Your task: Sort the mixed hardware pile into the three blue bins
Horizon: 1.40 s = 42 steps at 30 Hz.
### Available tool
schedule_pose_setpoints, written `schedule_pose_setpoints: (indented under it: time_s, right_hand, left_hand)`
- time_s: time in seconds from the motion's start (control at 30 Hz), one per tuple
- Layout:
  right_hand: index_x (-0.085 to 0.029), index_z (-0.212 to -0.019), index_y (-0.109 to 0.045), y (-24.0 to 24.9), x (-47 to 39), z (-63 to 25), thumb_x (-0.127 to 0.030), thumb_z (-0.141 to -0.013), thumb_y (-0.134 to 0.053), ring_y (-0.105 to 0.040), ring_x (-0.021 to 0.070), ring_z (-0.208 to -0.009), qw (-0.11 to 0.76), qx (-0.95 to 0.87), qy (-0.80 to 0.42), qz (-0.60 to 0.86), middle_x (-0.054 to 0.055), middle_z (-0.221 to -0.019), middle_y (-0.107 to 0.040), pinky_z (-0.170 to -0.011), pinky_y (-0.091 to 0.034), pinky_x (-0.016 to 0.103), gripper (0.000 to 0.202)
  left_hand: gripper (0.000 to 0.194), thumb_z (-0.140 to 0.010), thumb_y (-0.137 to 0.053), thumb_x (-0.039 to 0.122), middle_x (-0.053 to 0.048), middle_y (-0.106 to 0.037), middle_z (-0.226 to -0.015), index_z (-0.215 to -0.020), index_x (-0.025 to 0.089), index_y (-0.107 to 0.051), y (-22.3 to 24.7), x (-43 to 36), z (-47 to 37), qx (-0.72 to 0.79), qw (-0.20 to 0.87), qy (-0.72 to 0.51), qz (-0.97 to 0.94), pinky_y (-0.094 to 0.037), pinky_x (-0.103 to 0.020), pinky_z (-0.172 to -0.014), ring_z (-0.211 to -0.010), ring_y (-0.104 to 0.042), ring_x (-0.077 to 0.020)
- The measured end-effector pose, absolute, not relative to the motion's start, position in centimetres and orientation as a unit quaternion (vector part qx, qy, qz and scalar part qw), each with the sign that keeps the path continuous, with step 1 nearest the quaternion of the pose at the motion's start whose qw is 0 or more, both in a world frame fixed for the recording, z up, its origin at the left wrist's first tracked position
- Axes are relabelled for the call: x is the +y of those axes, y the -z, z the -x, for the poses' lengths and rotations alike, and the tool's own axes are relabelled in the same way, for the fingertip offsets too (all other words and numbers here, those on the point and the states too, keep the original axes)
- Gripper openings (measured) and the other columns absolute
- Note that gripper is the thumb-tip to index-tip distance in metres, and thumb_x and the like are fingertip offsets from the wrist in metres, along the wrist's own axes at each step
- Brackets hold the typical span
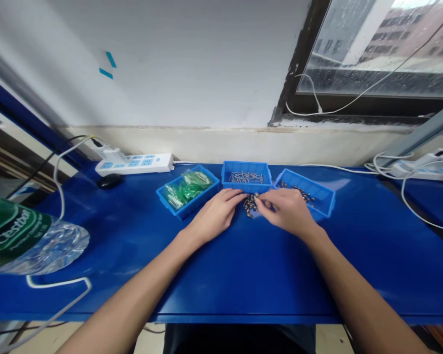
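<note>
A small pile of brass-and-dark metal fittings (249,205) lies on the blue table between my hands. My left hand (217,212) rests along the left side of the pile, fingers stretched towards it, holding nothing that I can see. On the other side, my right hand (290,209) pinches a small round metal fitting (256,195) between thumb and forefinger, at the pile's edge. Behind the hands stands a blue bin of long screws or nails (246,177). A right-hand blue bin (323,192) holds loose metal fittings, partly hidden by my right hand.
A blue bin (175,210) with green and clear plastic packets stands left of my left hand. Behind it are a white power strip (147,163) and a black mouse-like object (110,181). A large water bottle (29,236) is at left. White cables (406,196) run at right.
</note>
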State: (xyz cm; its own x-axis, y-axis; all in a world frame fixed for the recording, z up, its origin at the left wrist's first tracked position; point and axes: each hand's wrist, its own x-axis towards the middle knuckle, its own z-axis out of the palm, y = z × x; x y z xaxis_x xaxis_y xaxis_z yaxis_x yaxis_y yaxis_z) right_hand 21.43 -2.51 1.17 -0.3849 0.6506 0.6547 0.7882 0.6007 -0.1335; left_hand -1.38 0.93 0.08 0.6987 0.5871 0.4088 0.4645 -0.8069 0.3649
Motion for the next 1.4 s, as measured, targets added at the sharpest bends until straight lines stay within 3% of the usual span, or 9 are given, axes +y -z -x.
schedule_pose_setpoints:
  time_s: [0.13,0.33,0.5,0.7,0.83,0.93,1.1,1.23,1.4]
  right_hand:
    - [-0.020,-0.061,-0.059,-1.6,-2.2,-22.2,-0.023,-0.086,-0.064,-0.049,0.0100,-0.045,0.438,-0.722,0.149,0.515,-0.005,-0.050,-0.052,-0.053,-0.039,0.025,0.025]
    - [-0.021,-0.052,-0.044,-1.7,-1.9,-22.7,-0.025,-0.084,-0.063,-0.040,0.0083,-0.040,0.483,-0.629,0.186,0.580,-0.007,-0.044,-0.040,-0.047,-0.033,0.025,0.038]
    - [-0.022,-0.053,-0.043,-1.7,-2.2,-22.1,-0.026,-0.089,-0.059,-0.042,0.0099,-0.043,0.457,-0.656,0.159,0.580,-0.005,-0.046,-0.042,-0.049,-0.034,0.027,0.040]
    - [-0.021,-0.056,-0.053,-1.3,-2.5,-21.4,-0.027,-0.091,-0.058,-0.047,0.0108,-0.045,0.403,-0.730,0.111,0.540,-0.004,-0.048,-0.049,-0.053,-0.038,0.028,0.036]
    - [-0.022,-0.089,-0.073,-1.1,-2.7,-21.2,-0.024,-0.090,-0.059,-0.059,0.0136,-0.055,0.311,-0.823,0.037,0.473,-0.002,-0.060,-0.065,-0.062,-0.043,0.028,0.014]
    - [-0.021,-0.113,-0.072,-0.9,-2.8,-21.0,-0.025,-0.093,-0.059,-0.065,0.0152,-0.062,0.256,-0.866,0.015,0.430,0.000,-0.070,-0.072,-0.067,-0.044,0.030,0.024]
    - [-0.018,-0.096,-0.075,-0.4,-2.6,-20.7,-0.026,-0.099,-0.053,-0.065,0.0154,-0.061,0.237,-0.881,0.052,0.407,0.002,-0.070,-0.073,-0.064,-0.040,0.030,0.023]
    - [-0.019,-0.090,-0.074,-0.6,-2.6,-20.7,-0.024,-0.097,-0.054,-0.064,0.0149,-0.058,0.260,-0.871,0.077,0.410,0.001,-0.064,-0.070,-0.063,-0.041,0.030,0.022]
    - [-0.020,-0.077,-0.069,-1.2,-2.4,-21.6,-0.023,-0.090,-0.060,-0.056,0.0133,-0.049,0.400,-0.755,0.159,0.495,-0.003,-0.053,-0.059,-0.057,-0.043,0.029,0.016]
  left_hand:
    - [0.042,-0.097,-0.047,0.009,-0.015,-0.059,-0.138,-0.138,0.015,-0.055,0.5,1.1,1.5,0.261,0.067,-0.193,-0.943,-0.050,-0.051,-0.106,-0.131,-0.052,-0.0285]
    - [0.025,-0.100,-0.050,0.017,-0.013,-0.068,-0.115,-0.119,0.012,-0.066,0.0,0.8,1.4,0.286,0.065,-0.194,-0.936,-0.058,-0.042,-0.092,-0.108,-0.064,-0.0256]
    - [0.017,-0.096,-0.051,0.012,-0.011,-0.068,-0.100,-0.100,0.014,-0.068,0.1,0.9,1.6,0.332,0.080,-0.205,-0.917,-0.058,-0.040,-0.083,-0.093,-0.066,-0.0241]
    - [0.025,-0.089,-0.057,0.007,-0.006,-0.069,-0.098,-0.111,0.018,-0.065,-0.4,0.8,1.4,0.331,0.177,-0.289,-0.880,-0.057,-0.036,-0.083,-0.087,-0.066,-0.0194]
    - [0.030,-0.088,-0.063,0.012,-0.005,-0.067,-0.097,-0.118,0.018,-0.061,-1.0,0.5,0.9,0.317,0.298,-0.373,-0.819,-0.060,-0.033,-0.082,-0.084,-0.068,-0.0158]
    - [0.030,-0.088,-0.067,0.017,-0.005,-0.065,-0.100,-0.116,0.018,-0.057,-1.3,0.2,0.7,0.313,0.380,-0.404,-0.771,-0.062,-0.030,-0.080,-0.081,-0.070,-0.0141]
    - [0.025,-0.086,-0.071,0.019,-0.005,-0.064,-0.102,-0.107,0.017,-0.056,-1.6,0.0,0.6,0.315,0.421,-0.401,-0.750,-0.063,-0.029,-0.080,-0.080,-0.072,-0.0139]
    - [0.018,-0.093,-0.064,0.021,-0.008,-0.067,-0.108,-0.110,0.017,-0.060,-1.4,0.2,0.8,0.324,0.362,-0.378,-0.788,-0.062,-0.033,-0.083,-0.086,-0.071,-0.0164]
    - [0.030,-0.099,-0.053,0.016,-0.010,-0.066,-0.128,-0.126,0.020,-0.064,-0.7,0.6,1.3,0.276,0.161,-0.262,-0.911,-0.049,-0.048,-0.105,-0.122,-0.058,-0.0260]
